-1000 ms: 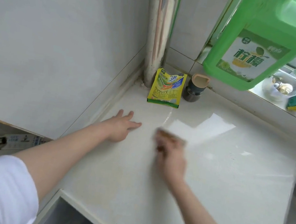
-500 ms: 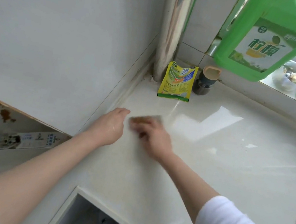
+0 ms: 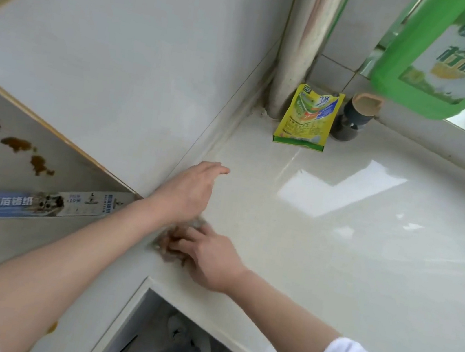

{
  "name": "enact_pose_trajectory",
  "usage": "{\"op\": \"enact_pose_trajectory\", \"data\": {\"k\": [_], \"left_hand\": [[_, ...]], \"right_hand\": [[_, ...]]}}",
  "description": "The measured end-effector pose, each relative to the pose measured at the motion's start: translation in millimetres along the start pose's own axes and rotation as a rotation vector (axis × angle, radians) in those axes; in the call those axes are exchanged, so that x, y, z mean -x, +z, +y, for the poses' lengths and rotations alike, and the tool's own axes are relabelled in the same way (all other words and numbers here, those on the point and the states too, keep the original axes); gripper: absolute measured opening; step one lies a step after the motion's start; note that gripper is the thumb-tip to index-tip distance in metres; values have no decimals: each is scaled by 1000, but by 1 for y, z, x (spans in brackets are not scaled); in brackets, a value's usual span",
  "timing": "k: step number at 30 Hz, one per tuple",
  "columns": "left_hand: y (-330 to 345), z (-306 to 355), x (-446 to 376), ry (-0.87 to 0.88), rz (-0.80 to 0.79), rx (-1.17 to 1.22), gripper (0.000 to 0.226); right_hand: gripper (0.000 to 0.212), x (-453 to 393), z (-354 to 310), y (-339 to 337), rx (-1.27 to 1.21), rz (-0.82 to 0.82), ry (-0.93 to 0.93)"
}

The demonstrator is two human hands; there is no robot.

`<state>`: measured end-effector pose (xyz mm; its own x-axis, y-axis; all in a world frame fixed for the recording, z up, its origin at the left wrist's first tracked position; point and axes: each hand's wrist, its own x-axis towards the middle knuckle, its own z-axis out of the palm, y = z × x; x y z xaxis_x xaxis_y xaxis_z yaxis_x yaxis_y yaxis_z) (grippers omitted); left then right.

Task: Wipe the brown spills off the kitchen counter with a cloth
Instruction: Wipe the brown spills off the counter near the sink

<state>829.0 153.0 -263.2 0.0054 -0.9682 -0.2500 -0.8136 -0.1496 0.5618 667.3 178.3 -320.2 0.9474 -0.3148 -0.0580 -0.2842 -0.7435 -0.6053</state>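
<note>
On the counter [image 3: 332, 267], near its front edge by the wall, your right hand [image 3: 209, 259] presses flat on the cloth [image 3: 182, 238], soft and limp, best pinned under spread fingers, while your left hand [image 3: 189, 190] rests open, empty.

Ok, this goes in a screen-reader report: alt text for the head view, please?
The right hand presses a stained cloth onto the pale counter beside the wall, the left hand flat just beyond it. A yellow packet and dark jar stand in the corner.
</note>
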Motion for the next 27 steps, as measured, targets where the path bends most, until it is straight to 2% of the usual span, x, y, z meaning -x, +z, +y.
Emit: {"op": "enact_pose_trajectory", "data": {"k": [2, 3, 4, 6, 8, 9, 10, 12, 13, 14, 16, 18, 20, 21, 22, 23, 24, 27], "left_hand": [[5, -2, -6, -17, -95, -56, 48], [6, -3, -9, -32, -141, -95, 47], [8, -3, -13, -44, -176, -126, 47], [9, 0, -22, -48, -210, -153, 47], [8, 9, -34, -39, -215, -182, 48], [6, 12, -41, -35, -224, -207, 48], [5, 14, -47, -37, -245, -240, 48], [5, 13, -58, -52, -302, -325, 50], [5, 13, -60, -58, -334, -373, 52], [6, 13, -61, -57, -365, -420, 56], [8, 13, -58, -32, -398, -498, 62], [10, 14, -55, 2, -401, -562, 67], [12, 13, -55, 12, -403, -594, 67], [12, 12, -55, 18, -405, -610, 67], [12, 12, -57, 27, -414, -633, 66], [11, 12, -59, 35, -432, -657, 66], [9, 13, -62, 41, -453, -677, 65], [5, 18, -66, 15, -520, -681, 61]], "right_hand": [[40, 20, 4, -5, -34, -113, -34], [42, 22, 20, -19, -49, -84, 25], [45, 24, 40, -35, -65, -7, 128], [48, 25, 75, -65, -17, 265, 431], [51, 19, 78, -62, 71, 384, 681], [49, 14, 62, -49, 53, 363, 673], [43, 9, 39, -32, 13, 303, 571], [31, 9, -11, 7, -43, 90, 207], [33, 18, -28, 20, -59, 0, 45], [37, 27, -30, 23, -80, -55, -38], [39, 44, -5, 4, -80, -31, -40], [36, 59, 41, -26, -56, 149, 163], [43, 68, 78, -54, -35, 419, 517], [46, 66, 82, -57, 5, 490, 686], [47, 59, 73, -55, 45, 499, 775], [47, 50, 56, -44, 57, 454, 755], [45, 42, 36, -27, 40, 379, 648], [32, 36, -28, 22, -29, 29, 130]]}}
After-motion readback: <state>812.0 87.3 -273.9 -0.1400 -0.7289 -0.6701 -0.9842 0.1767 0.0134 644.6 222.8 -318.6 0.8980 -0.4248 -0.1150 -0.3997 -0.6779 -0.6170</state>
